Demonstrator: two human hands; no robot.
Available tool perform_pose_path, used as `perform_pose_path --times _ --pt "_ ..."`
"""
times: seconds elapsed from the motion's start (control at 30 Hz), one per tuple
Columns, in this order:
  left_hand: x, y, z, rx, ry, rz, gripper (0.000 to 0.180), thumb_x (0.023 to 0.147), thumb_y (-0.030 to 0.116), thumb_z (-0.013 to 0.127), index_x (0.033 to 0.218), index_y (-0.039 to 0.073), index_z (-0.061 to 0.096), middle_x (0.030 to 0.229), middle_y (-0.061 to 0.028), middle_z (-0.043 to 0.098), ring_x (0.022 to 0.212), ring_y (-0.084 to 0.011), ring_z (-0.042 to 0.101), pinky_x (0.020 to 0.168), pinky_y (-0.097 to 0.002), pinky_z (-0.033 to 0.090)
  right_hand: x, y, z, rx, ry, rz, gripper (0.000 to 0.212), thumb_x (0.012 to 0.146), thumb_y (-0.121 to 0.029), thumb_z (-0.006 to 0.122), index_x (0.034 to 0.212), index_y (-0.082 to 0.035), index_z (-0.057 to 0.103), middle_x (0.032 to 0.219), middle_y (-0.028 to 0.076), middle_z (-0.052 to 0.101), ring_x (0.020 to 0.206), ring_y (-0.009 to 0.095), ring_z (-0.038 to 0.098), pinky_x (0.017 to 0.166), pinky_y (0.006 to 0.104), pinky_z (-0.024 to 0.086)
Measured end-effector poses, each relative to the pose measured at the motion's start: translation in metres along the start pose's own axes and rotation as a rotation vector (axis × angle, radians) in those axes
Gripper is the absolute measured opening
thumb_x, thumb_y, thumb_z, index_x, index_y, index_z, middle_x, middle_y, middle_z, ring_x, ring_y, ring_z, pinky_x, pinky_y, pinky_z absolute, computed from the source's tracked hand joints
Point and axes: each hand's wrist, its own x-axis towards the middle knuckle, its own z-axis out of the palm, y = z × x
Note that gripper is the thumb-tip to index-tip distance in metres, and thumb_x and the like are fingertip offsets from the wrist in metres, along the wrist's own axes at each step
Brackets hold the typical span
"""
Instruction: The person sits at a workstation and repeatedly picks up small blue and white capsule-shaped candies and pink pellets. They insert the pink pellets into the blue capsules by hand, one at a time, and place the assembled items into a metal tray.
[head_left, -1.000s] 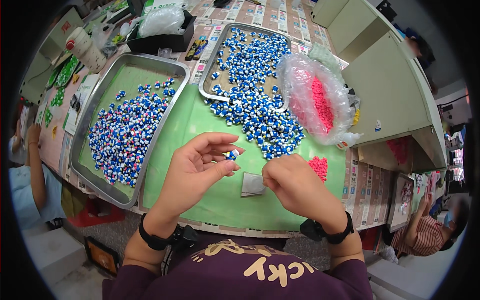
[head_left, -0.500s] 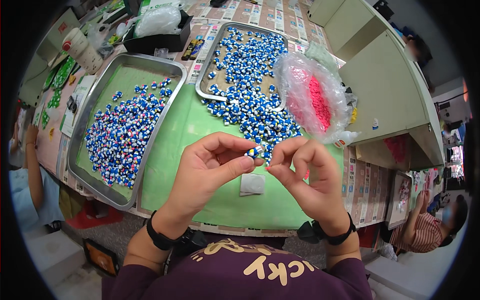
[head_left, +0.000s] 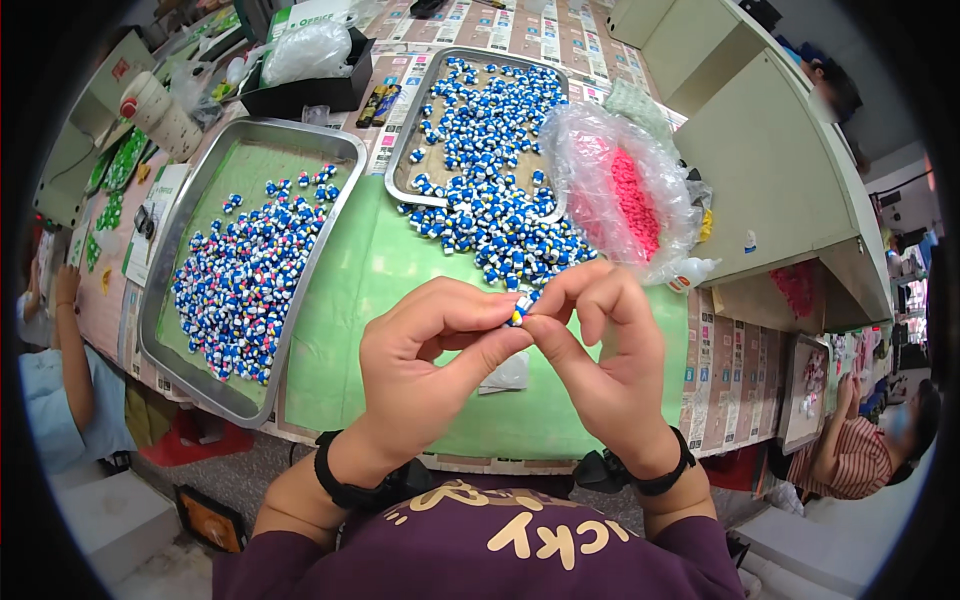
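A small blue, white and yellow figure piece (head_left: 518,314) is pinched between the thumb and fingers of my left hand (head_left: 425,350). My right hand (head_left: 615,345) has thumb and forefinger pressed together against the figure's right side. The small pink piece seen earlier at its fingertips is now hidden. Beneath the hands lies a small whitish square (head_left: 508,373), partly covered by them. Just beyond the fingertips, a heap of similar blue-and-white pieces (head_left: 500,235) spills from a metal tray (head_left: 400,150) onto the green mat (head_left: 340,350).
At left stands another metal tray (head_left: 292,345) of blue-and-white pieces, many with pink bits. A clear plastic bag (head_left: 580,165) of pink pieces (head_left: 635,205) sits right of the heap, near a white bottle (head_left: 692,272) and a cabinet (head_left: 775,170). Other people work on both sides.
My right hand has moved left and its fingertips now meet the figure in my left hand. The pink piece at the right fingertips has gone out of sight.
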Motion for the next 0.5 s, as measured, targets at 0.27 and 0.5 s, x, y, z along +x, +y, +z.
perform_pose_path --times 0.27,0.5 --pt "-0.002 0.007 -0.038 0.322 -0.063 0.207 0.021 0.074 -0.012 0.073 0.091 0.000 0.066 0.093 -0.0140 0.066 0.076 -0.0149 0.067 0.059 -0.0225 0.056 0.003 0.002 -0.049 -0.020 -0.139 0.135 0.029 0.078 0.000 0.075 0.082 -0.004 0.047 0.083 0.003 0.052 0.081 0.013 0.053 0.076 0.0272 0.044" --pt "-0.027 0.030 -0.153 0.893 0.402 0.191 0.013 0.084 -0.008 0.065 0.094 -0.002 0.062 0.094 -0.0059 0.062 0.077 -0.0079 0.059 0.065 -0.0199 0.051 -0.027 0.054 -0.107 -0.665 -0.245 0.204 0.019 0.073 0.007 0.063 0.081 -0.003 0.050 0.073 0.010 0.057 0.071 0.028 0.058 0.067 0.0366 0.045"
